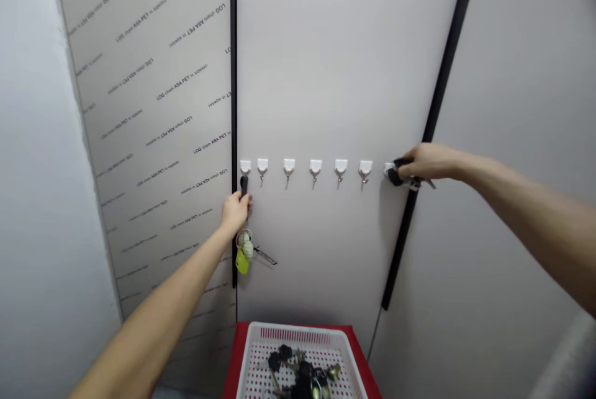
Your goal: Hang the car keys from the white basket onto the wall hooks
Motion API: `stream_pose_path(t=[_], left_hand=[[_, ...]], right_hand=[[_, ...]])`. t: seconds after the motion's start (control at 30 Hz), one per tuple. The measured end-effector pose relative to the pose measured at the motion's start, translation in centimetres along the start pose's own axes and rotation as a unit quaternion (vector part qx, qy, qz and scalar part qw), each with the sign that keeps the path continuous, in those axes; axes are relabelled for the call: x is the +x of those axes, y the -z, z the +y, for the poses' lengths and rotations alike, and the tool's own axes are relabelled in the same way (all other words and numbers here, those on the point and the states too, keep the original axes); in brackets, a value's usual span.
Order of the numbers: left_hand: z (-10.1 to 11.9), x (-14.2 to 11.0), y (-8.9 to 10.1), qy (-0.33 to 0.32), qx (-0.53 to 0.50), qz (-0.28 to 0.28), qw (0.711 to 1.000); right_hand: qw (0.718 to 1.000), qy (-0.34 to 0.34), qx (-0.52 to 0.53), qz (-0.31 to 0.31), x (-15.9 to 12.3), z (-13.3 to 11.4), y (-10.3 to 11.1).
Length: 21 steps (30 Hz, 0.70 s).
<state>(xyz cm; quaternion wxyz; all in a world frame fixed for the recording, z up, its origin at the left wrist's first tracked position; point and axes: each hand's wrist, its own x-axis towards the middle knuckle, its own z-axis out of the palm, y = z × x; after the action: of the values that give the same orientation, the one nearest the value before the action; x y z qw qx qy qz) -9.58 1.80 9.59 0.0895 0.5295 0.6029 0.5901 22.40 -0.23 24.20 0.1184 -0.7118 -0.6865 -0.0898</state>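
Recording seven white adhesive hooks (315, 166) in a row across a pale grey wall panel (335, 64), the five middle hooks carrying nothing visible. Noting a first black-headed key (243, 185) held at the leftmost hook by the left hand (236, 213), fingers narrow and wrapped around the black head, forearm rising from lower left. Observing a yellow plastic tag (241, 261) and a thin steel key (265, 256) dangling just below that hand. Noting a second black-headed key (395, 172) gripped at the rightmost hook by the right hand (431, 162), fingers closed on it, arm extended nearly level from the right. Unable to confirm either key seated on its hook. Counting further black-headed keys (298, 374) as lying in a white slotted plastic basket (298, 332), set on a red surface (242, 349) below the panel.
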Motion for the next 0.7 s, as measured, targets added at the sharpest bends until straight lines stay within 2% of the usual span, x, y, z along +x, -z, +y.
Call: stream_pose_path(t=[0.07,0.1,0.13,0.2,0.27,0.33,0.4,0.43,0.53,0.57,0.63,0.7], left_hand=[[0.4,1.4,0.7,0.007,-0.081,0.015,0.997],[0.8,2.1,1.2,0.000,-0.118,0.029,0.993],[1.4,2.7,1.8,-0.009,-0.150,0.039,0.988],[2.9,3.4,3.0,-0.025,-0.204,0.047,0.978],[4.6,3.5,3.9,-0.044,-0.247,0.032,0.967],[6.2,2.8,4.4,-0.064,-0.278,0.001,0.958],[7.3,1.7,4.5,-0.080,-0.294,-0.037,0.952],[7.7,1.1,4.4,-0.087,-0.298,-0.053,0.949],[8.1,-0.6,4.2,-0.097,-0.302,-0.099,0.943],[8.2,-1.1,4.1,-0.097,-0.300,-0.116,0.942],[8.3,-2.0,3.9,-0.093,-0.296,-0.150,0.939],[8.4,-2.9,3.7,-0.086,-0.292,-0.185,0.935]], right_hand=[[0.995,0.007,0.027,-0.098,0.0,0.7,-0.1],[0.992,0.005,0.050,-0.115,0.0,1.1,-0.1],[0.992,0.001,0.078,-0.104,0.0,1.4,-0.1],[0.991,-0.013,0.131,-0.035,0.1,1.9,0.1],[0.985,-0.025,0.170,0.015,0.4,2.0,0.2],[0.983,-0.024,0.181,-0.001,0.6,1.9,0.3],[0.986,-0.020,0.161,-0.028,0.9,1.8,0.6],[0.990,-0.021,0.140,-0.021,1.0,1.6,0.7],[0.995,-0.017,0.059,0.074,1.5,1.2,1.0],[0.995,-0.008,0.038,0.089,1.6,1.1,0.9],[0.998,0.021,0.019,0.049,2.0,0.8,0.4],[0.998,0.043,0.026,-0.037,2.2,0.6,-0.5]])
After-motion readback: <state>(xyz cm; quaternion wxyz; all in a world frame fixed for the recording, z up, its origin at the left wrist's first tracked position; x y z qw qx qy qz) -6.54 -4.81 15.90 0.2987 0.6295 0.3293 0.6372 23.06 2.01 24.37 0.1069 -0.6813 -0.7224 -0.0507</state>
